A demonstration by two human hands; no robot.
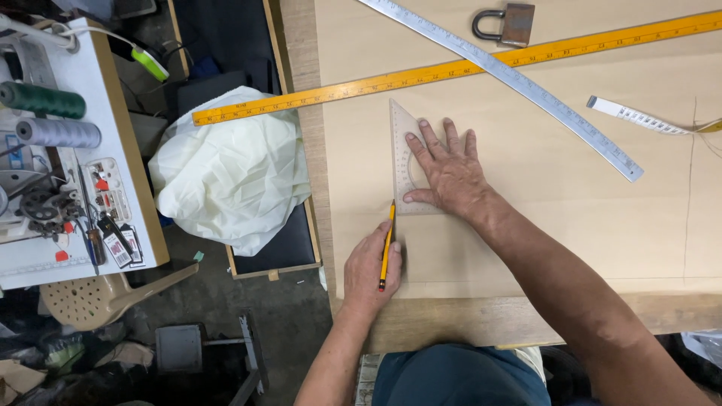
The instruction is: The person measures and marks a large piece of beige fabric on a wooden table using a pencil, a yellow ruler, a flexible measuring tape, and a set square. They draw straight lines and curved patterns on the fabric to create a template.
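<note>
Brown paper covered the wooden desk, and both my hands worked on it. My left hand had its grip clenched around one yellow pencil, the tip pointing up toward the lower corner of one clear plastic triangle. My right hand lay flat on that triangle, grip released, fingers spread, pressing it to the paper. Above my hands I counted two long rulers crossing each other: one yellow ruler running across the sheet and past its left edge, and one curved metal ruler lying over it. One padlock sat near the top edge, just beyond the crossing. One white measuring tape trailed in from the right. Off the desk to my left, one pale crumpled cloth lay heaped, and farther left stood two spools of thread, one green, one grey.
</note>
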